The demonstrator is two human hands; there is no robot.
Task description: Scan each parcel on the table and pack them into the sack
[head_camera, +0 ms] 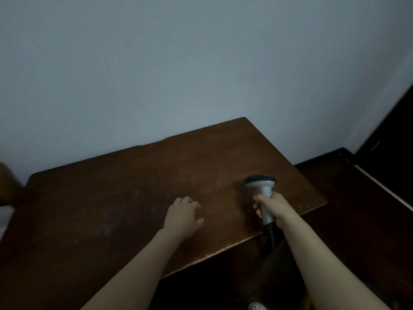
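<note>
1. Grey plastic forms the scanner [263,193], its dark-rimmed head pointing away from the person and its handle slanting back toward them; it sits above the right part of the table [134,186], close to the near edge.
2. The right hand [271,206] grips the scanner's handle, fingers wrapped round it from the right and the thumb hidden; a black piece [270,233] runs down from the handle's end past the table edge, and what it is cannot be told.
3. The left hand [182,214] lies palm down over the middle of the table, well apart from the scanner; its fingers are loosely curled and hold nothing; whether the tips touch the wood cannot be told.
4. Nothing stands between the two hands but bare dark-brown wood, worn and scuffed.
5. At the far left edge a blurred brown shape [4,182] sits above a pale patch [4,218]; both are too cut off to identify.
6. A plain bluish wall [178,63] rises behind the table; to the right is a lower dark surface [357,209], and beyond it a black panel [393,130].
7. Below the table edge, at the bottom, a white shoe [257,306] shows.
</note>
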